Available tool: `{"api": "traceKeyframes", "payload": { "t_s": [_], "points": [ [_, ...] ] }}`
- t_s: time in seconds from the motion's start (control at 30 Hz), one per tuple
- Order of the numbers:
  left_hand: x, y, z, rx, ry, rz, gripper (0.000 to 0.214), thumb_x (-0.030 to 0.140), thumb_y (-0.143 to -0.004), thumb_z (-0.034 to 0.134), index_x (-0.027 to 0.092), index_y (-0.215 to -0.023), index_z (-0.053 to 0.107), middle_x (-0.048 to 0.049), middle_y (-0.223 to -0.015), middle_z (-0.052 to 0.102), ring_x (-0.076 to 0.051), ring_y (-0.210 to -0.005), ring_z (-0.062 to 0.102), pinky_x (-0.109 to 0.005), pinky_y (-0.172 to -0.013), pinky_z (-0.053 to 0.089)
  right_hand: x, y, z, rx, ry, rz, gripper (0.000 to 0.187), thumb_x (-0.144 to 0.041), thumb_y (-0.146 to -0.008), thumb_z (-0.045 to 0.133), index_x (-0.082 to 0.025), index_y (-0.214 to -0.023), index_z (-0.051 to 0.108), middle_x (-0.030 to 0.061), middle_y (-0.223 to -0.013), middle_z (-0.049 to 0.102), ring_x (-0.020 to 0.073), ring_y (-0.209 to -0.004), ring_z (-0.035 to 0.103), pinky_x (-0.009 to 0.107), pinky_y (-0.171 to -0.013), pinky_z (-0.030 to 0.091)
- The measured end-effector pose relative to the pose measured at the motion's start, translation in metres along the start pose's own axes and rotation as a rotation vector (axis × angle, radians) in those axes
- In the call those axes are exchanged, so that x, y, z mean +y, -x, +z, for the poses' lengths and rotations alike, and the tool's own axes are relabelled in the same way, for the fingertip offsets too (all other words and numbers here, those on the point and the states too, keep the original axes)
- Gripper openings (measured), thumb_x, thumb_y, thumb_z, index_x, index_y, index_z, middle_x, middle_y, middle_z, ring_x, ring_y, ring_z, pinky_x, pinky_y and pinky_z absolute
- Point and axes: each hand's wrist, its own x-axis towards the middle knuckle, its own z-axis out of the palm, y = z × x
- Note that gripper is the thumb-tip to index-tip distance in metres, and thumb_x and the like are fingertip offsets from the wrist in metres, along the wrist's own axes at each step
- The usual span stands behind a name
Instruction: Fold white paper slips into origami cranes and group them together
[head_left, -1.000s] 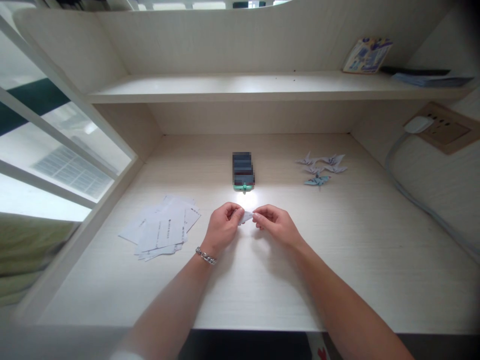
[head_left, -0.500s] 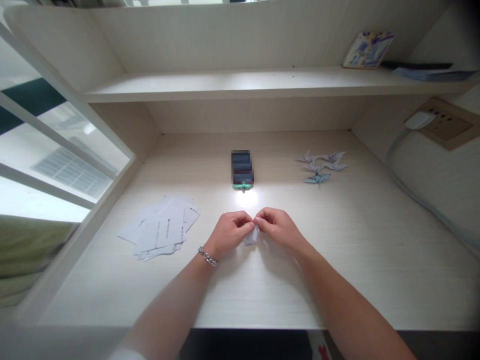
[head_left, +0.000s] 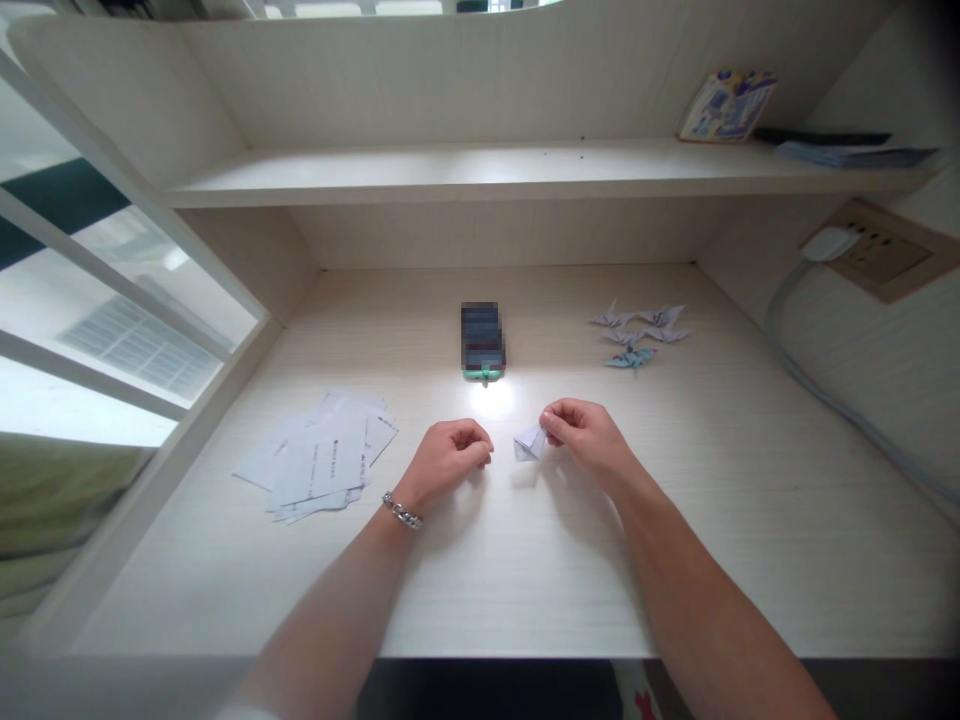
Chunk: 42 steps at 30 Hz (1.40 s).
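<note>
Near the phone, the left hand curls empty and the right hand pinches the paper by one corner, so its folds may spring open.

Pale lilac folded paper, white printed sheets, cream wood-grain desk, silver bracelet, teal-edged phone

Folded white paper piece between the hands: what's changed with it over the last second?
The left hand has let go of the small folded white paper piece and drawn back leftward, fingers curled and empty. The right hand now pinches it alone, a little further right. The loose white paper sheets, the dark phone with a teal edge and the pale folded paper cranes lie as before.
</note>
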Motion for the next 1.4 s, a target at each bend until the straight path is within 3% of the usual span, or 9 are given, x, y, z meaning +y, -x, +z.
{"api": "traceKeyframes", "payload": {
  "t_s": [0.2,0.47,0.6,0.77,0.87,0.97,1.2,1.4],
  "points": [
    [-0.001,-0.004,0.011,0.012,0.104,0.033,0.021,0.032,-0.078,0.055,0.013,-0.082,0.064,-0.0070,-0.077,0.067,-0.015,-0.068,0.059,-0.025,-0.062,0.046,-0.004,0.003,0.017,-0.060,0.085,-0.067,0.016,-0.030,-0.078,0.053,-0.017,-0.073,0.061,0.0005,-0.063,0.059,0.0142,-0.060,0.053,0.026,-0.057,0.040],
    [0.007,0.002,0.011,-0.009,-0.209,0.132,0.017,0.028,-0.081,0.050,0.017,-0.077,0.063,-0.0029,-0.072,0.064,-0.013,-0.064,0.054,-0.024,-0.059,0.040,-0.016,0.010,0.017,-0.194,0.337,-0.163,0.015,-0.023,-0.075,0.052,-0.018,-0.072,0.066,0.0011,-0.066,0.064,0.0141,-0.060,0.054,0.025,-0.056,0.038],
    [0.008,0.002,0.008,-0.050,-0.207,0.113,0.017,0.028,-0.080,0.052,0.016,-0.076,0.064,-0.0023,-0.068,0.062,-0.012,-0.060,0.051,-0.023,-0.055,0.038,-0.015,0.009,0.009,-0.223,0.324,-0.133,0.016,-0.020,-0.072,0.052,-0.018,-0.069,0.067,0.0002,-0.062,0.063,0.0136,-0.058,0.053,0.024,-0.053,0.036],
    [-0.001,-0.004,0.005,0.027,0.001,0.033,0.020,0.032,-0.078,0.056,0.014,-0.077,0.064,-0.0047,-0.072,0.064,-0.013,-0.063,0.055,-0.023,-0.056,0.041,-0.005,0.001,0.001,-0.096,0.022,-0.010,0.016,-0.028,-0.074,0.055,-0.016,-0.071,0.065,0.0024,-0.064,0.064,0.0138,-0.058,0.056,0.025,-0.056,0.043],
    [-0.004,-0.007,0.006,0.121,0.106,0.010,0.024,0.036,-0.077,0.058,0.013,-0.079,0.064,-0.0052,-0.072,0.064,-0.013,-0.064,0.056,-0.024,-0.057,0.043,-0.002,0.000,0.011,-0.119,-0.126,0.011,0.023,-0.038,-0.077,0.056,-0.016,-0.079,0.063,0.0046,-0.076,0.065,0.0144,-0.064,0.058,0.026,-0.058,0.046],
    [-0.005,-0.008,0.008,0.132,0.160,0.008,0.025,0.036,-0.077,0.059,0.012,-0.080,0.065,-0.0061,-0.074,0.065,-0.013,-0.066,0.057,-0.024,-0.059,0.045,-0.002,0.001,0.024,-0.190,-0.125,-0.018,0.022,-0.038,-0.078,0.058,-0.016,-0.078,0.061,0.0017,-0.068,0.061,0.0139,-0.063,0.057,0.025,-0.057,0.045],
    [-0.002,-0.004,0.011,0.043,0.275,0.083,0.033,0.024,-0.074,0.065,0.011,-0.104,0.062,-0.0132,-0.102,0.066,-0.020,-0.089,0.063,-0.033,-0.081,0.051,0.001,0.001,0.028,-0.073,-0.095,-0.059,0.024,-0.038,-0.082,0.053,-0.016,-0.074,0.060,0.0002,-0.062,0.057,0.0130,-0.058,0.052,0.025,-0.055,0.042],
    [0.000,-0.002,0.015,0.120,0.169,0.125,0.029,0.026,-0.078,0.060,0.014,-0.105,0.065,-0.0111,-0.107,0.067,-0.020,-0.091,0.064,-0.033,-0.083,0.051,0.001,0.004,0.031,0.016,-0.058,-0.104,0.025,-0.038,-0.081,0.054,-0.016,-0.087,0.064,0.0018,-0.065,0.060,0.0145,-0.059,0.055,0.026,-0.055,0.043]
  ]
}}
